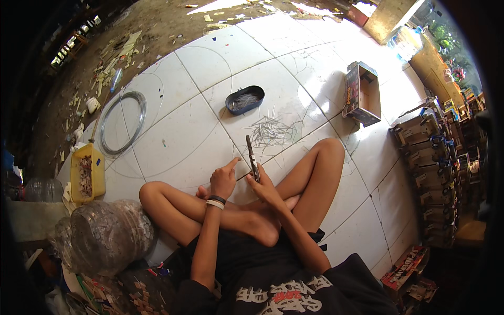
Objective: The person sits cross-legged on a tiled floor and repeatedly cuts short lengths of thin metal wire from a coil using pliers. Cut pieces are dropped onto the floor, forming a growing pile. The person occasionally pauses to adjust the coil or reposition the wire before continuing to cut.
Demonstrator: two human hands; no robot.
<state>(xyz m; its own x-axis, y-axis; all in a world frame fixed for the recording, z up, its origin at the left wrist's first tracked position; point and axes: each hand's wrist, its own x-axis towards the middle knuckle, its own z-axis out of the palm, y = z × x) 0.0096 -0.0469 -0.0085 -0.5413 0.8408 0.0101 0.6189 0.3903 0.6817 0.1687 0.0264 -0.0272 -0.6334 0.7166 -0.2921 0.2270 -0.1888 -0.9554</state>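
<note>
Between my knees, my right hand [265, 189] grips a slim dark hand tool [252, 159] with pale specks. It points up and away from me; its exact kind is unclear. A short dark bar [243, 177] sticks out leftward beside that grip. My left hand [223, 181], banded at the wrist in black and white, has one finger stretched toward the tool; its other fingers are partly hidden, and I see nothing held. Just beyond lies a loose pile of short, thin metal wire pieces [270, 130]. Behind it stands a dark blue oval tray [244, 101] holding more thin pieces.
A wire coil [123, 123] spreads loose loops over the white tiles at left. Near it are a yellow container [86, 173] and a plastic-wrapped bundle [113, 233]. An open wooden box [362, 94] stands at right, beside stacked wooden toy vehicles [428, 173]. Scraps litter the ground beyond.
</note>
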